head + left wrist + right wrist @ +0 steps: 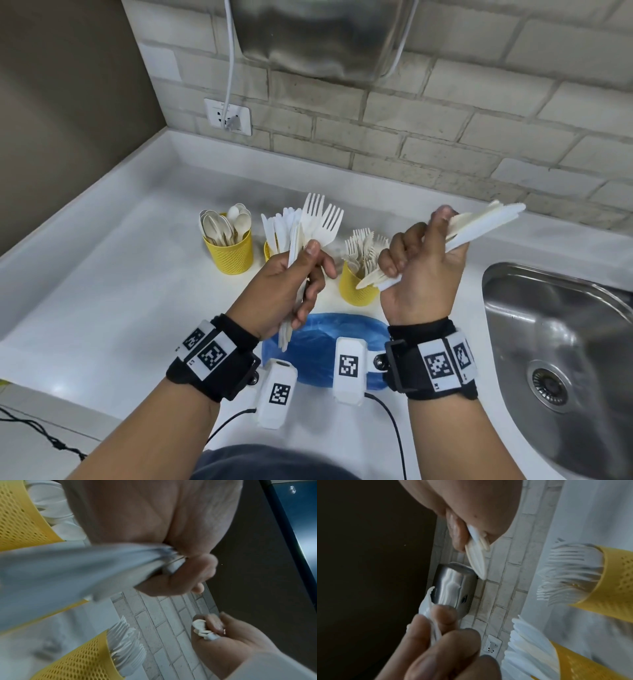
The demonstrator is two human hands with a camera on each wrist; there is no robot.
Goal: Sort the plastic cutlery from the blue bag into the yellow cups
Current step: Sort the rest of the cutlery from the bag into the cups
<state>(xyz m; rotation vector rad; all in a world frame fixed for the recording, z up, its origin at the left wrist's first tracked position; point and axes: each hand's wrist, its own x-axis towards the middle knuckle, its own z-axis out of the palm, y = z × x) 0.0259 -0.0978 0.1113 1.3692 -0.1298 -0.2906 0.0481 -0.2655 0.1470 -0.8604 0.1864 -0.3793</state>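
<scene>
Three yellow perforated cups stand in a row on the white counter: the left cup holds spoons, the middle cup holds knives, the right cup holds forks. My left hand grips a bundle of forks upright, in front of the middle cup. My right hand grips a bundle of knives slanting up to the right, above the right cup. The blue bag lies flat on the counter below both hands. In the left wrist view the fork handles blur across my palm.
A steel sink lies at the right. The brick wall behind carries a socket and a metal dispenser. A brown wall closes the left side. Bare counter stretches left of the cups.
</scene>
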